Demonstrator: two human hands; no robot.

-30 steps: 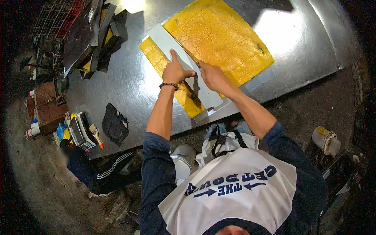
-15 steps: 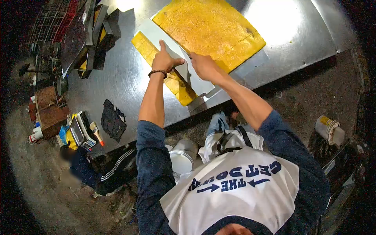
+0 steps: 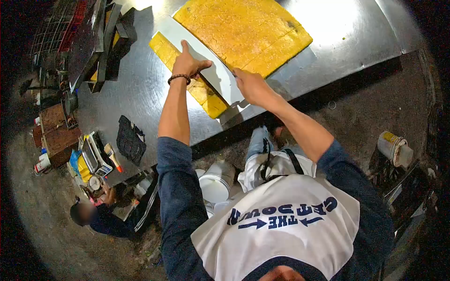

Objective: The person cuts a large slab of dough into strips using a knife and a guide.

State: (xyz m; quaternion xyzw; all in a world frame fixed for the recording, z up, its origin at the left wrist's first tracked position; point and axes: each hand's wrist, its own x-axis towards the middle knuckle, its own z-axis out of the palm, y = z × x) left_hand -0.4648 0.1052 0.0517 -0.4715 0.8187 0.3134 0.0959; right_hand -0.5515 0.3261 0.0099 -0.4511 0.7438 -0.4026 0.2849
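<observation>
Over the yellow strip (image 3: 207, 99), the left hand (image 3: 187, 64) lies splayed; the right hand's (image 3: 254, 88) grip I cannot tell.

The single view looks from the wearer's head, forward and steeply down — the shirt (image 3: 281, 225) looms close at bottom centre, the left hand (image 3: 186, 65) and right hand (image 3: 255, 89) sit farther off at upper centre. The wide lens takes in table (image 3: 143, 100) above, floor (image 3: 356, 110) at both sides — corners dark.
</observation>
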